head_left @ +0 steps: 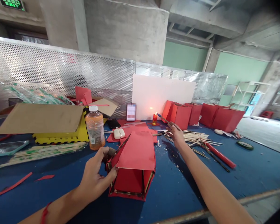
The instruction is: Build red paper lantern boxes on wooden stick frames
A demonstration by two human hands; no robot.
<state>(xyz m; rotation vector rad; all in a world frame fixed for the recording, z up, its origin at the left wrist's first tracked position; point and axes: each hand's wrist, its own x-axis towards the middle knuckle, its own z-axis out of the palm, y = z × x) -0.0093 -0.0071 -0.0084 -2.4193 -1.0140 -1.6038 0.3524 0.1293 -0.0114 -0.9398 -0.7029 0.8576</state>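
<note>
- Bottle: upright, just beyond left hand.
- Left hand: half open, thumb and fingers around the left side of the red box. Box lies between the hands, open end toward the person. A light, steady grip looks best; squeezing could bend the paper walls.
- Candle: lit, beyond both hands, near stick's tip.
- Stick: tip at the flame. Probably best to warm only the tip, clear of nearby paper.
- Right hand: fingers mostly closed, stick pinched in fingertips. Steady wrist helps.
- Loose sticks: right of right hand.
- Red tube: farther right.
</note>
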